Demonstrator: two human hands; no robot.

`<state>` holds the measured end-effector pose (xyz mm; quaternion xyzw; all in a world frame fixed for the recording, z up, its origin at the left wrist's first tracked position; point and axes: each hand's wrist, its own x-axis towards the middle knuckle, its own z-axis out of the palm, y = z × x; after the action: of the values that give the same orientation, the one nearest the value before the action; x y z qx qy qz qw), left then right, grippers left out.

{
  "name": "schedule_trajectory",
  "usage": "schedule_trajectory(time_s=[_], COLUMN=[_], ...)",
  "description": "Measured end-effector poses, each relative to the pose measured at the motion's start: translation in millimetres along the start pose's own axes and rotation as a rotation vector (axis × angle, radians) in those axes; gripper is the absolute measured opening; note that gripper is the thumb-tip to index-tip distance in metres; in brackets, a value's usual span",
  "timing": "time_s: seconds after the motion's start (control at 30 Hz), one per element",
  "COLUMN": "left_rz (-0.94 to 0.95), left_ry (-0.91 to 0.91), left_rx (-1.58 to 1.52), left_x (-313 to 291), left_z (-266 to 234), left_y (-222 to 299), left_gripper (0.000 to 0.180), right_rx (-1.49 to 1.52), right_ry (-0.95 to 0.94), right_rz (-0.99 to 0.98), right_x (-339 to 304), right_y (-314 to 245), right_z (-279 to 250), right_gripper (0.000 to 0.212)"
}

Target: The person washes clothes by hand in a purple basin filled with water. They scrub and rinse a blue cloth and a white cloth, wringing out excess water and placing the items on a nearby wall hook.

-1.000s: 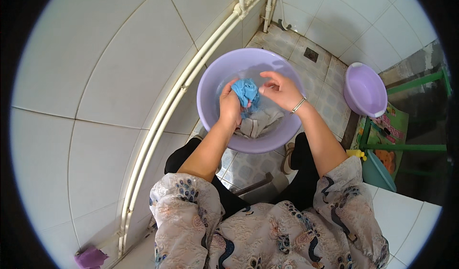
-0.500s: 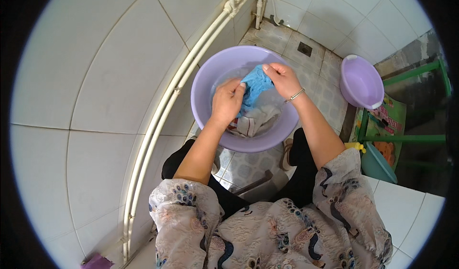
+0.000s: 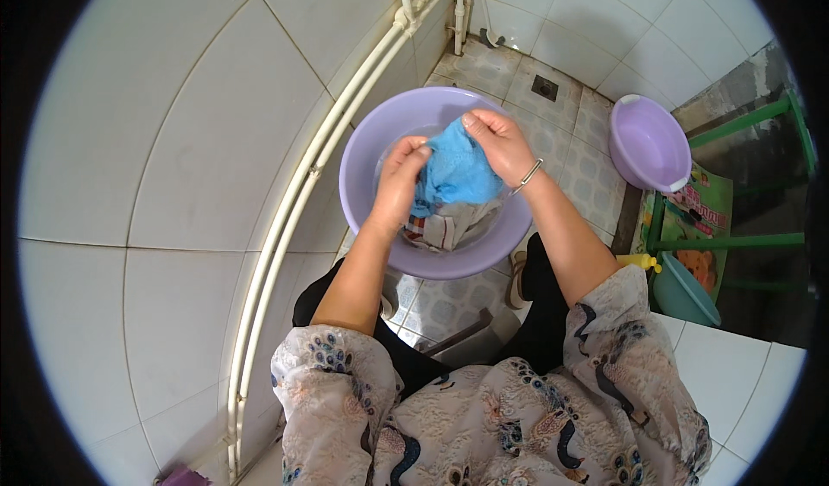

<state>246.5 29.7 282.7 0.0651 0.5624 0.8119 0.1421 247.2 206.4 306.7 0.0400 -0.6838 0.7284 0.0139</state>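
Note:
A wet blue cloth hangs between my hands over a large purple basin on the floor. My left hand pinches its left edge between thumb and fingers. At its upper right corner, my right hand is closed on the fabric, a bracelet round that wrist. Below the blue cloth, a white cloth with dark and red stripes lies in the basin, partly in water. Whether the blue cloth's lower end touches it, I cannot tell.
Cream pipes run along the tiled wall at left. A smaller purple basin stands at right beside a green metal frame. Near it are a yellow bottle and a teal basin. A floor drain lies beyond the large basin.
The blue cloth, bunched up before, is now spread wider and hangs open between my hands. My left hand has shifted slightly left, still gripping it, and my right hand keeps its hold.

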Motion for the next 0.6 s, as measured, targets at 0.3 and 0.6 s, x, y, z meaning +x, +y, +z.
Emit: schedule_trajectory(time_s=[0.3, 0.6], left_rz=[-0.072, 0.062], left_ry=[0.02, 0.293], left_rx=[0.115, -0.127], left_x=[-1, 1], left_z=[5, -20], left_y=[-1, 39], left_gripper=[0.024, 0.03], right_rx=[-0.216, -0.893], right_ry=[-0.096, -0.459], right_rz=[0.01, 0.309], right_x=[2, 2], right_y=[18, 34], right_z=[4, -12], right_gripper=[0.035, 0.038])
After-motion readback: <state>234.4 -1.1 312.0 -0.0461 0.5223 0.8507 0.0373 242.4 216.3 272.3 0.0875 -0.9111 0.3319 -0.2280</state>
